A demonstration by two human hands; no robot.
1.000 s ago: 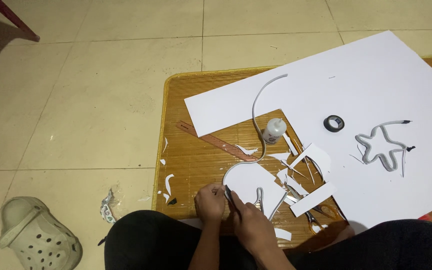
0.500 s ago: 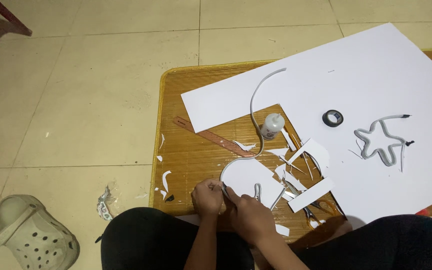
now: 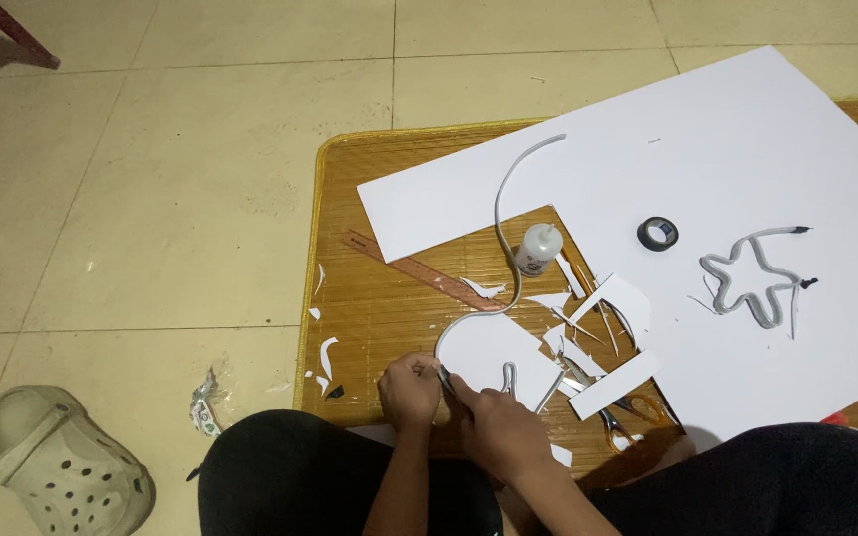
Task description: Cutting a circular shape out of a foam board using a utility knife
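My left hand and my right hand meet at the near edge of a rounded white foam piece on a woven mat. Both pinch the end of a long grey strip that curves away over the mat and runs along the piece's rim. The right hand also holds a thin dark tool against the strip; what kind it is I cannot tell. A small grey looped strip lies on the white piece.
A big white sheet covers the mat's right side, with a grey star outline and a black tape roll on it. A glue bottle, brown ruler, orange-handled scissors and white scraps lie nearby. A pale clog sits on the floor.
The hands have stayed together at the strip's end on the white piece, shifting only slightly. The view has drifted a little.
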